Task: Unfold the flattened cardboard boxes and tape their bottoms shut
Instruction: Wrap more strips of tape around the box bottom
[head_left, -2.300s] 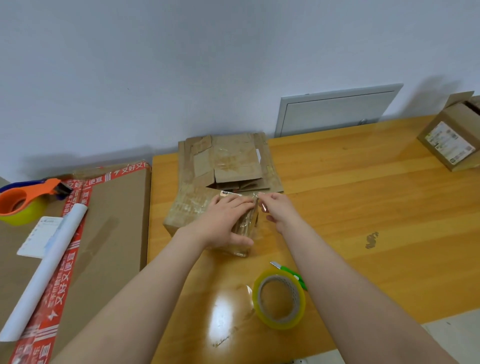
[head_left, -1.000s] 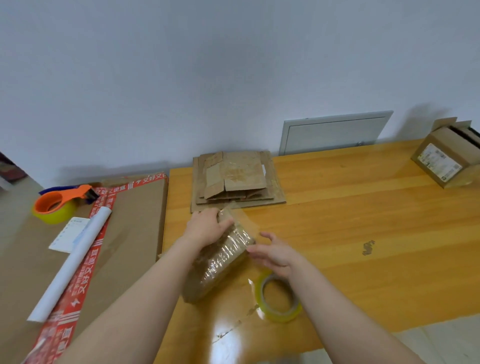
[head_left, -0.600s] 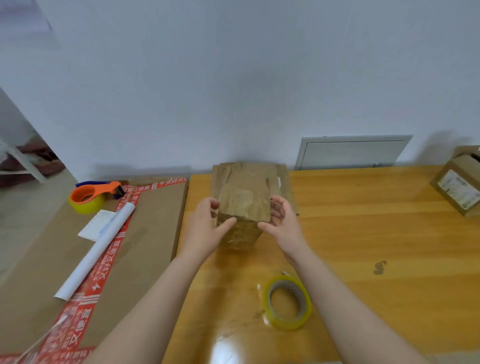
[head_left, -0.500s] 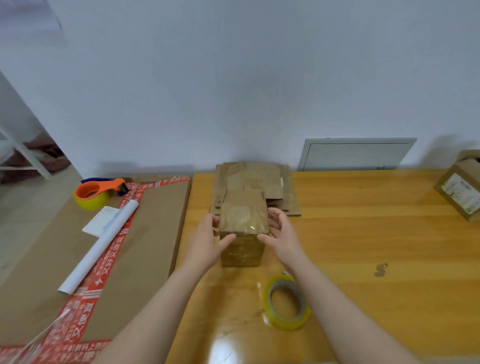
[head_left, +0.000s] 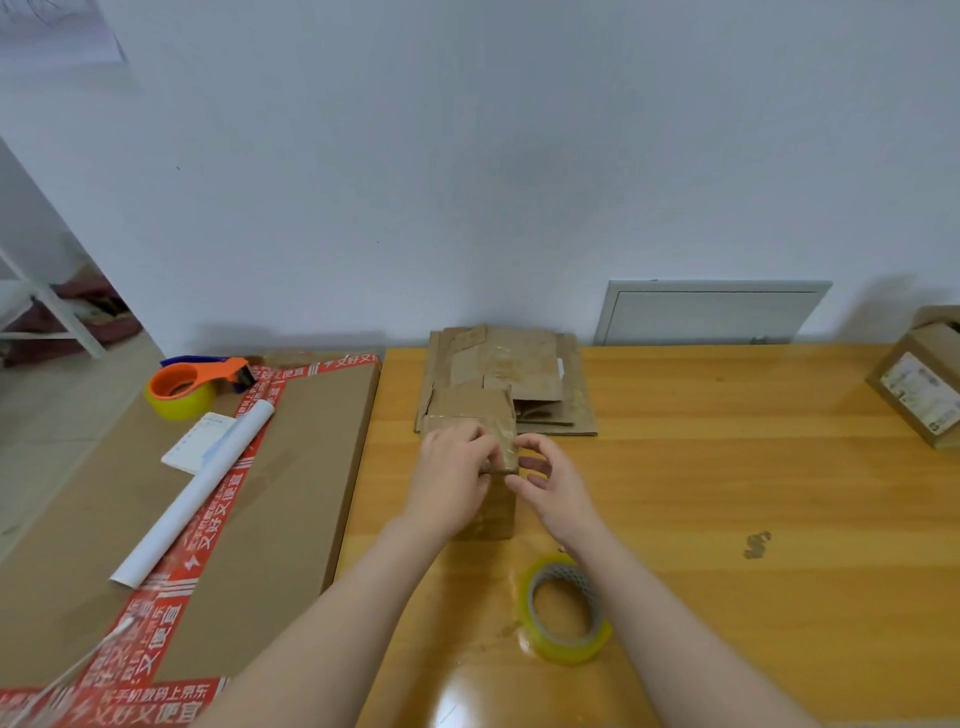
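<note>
We find the small cardboard box (head_left: 470, 408) standing upright on the wooden table (head_left: 727, 493), just in front of the stack of flattened boxes (head_left: 524, 364). The left hand (head_left: 451, 470) lies over its taped top and grips it. The right hand (head_left: 551, 480) pinches the upper right corner between curled fingers and thumb. A yellow tape roll (head_left: 567, 609) lies near the right forearm.

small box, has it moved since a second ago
Yes. The small box has gone from lying beside the tape roll to standing upright nearer the flat cardboard stack.
</note>
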